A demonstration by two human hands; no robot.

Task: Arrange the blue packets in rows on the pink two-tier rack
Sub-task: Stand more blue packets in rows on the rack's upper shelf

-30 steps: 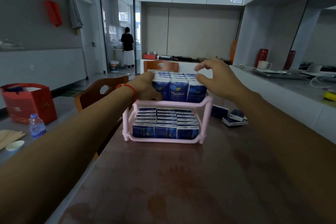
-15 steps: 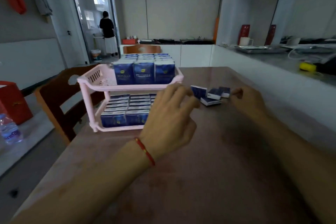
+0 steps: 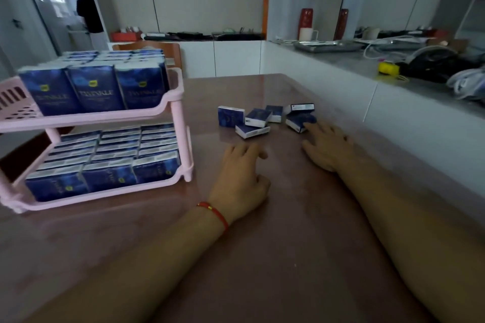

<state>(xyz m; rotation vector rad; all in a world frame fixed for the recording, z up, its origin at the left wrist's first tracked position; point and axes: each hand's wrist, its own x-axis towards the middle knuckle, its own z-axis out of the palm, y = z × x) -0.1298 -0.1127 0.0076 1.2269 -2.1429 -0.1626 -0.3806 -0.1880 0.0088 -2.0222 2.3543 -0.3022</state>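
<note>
A: Both hands hold nothing. The left hand [image 3: 242,178] lies loose-fingered on the table [image 3: 262,257]; the right hand [image 3: 328,148] is spread flat, fingertips at the nearest of the loose blue packets [image 3: 258,118].

B: How would they handle?

A: Probably light, slightly soft; pinch one across its narrow sides. The pink rack [image 3: 178,113], near left, looks almost full.

B: Anything unclear?

A: Its left end is cut off, and the rear rows are hard to count.

rack [image 3: 178,113]: pink, two tiers, upright at 9 o'clock on bench | packets on rack [image 3: 93,92]: blue, upright in three rows, both tiers filled | loose packets [image 3: 258,118]: six-odd, jumbled heap at 12 o'clock, some flat, one standing
</note>
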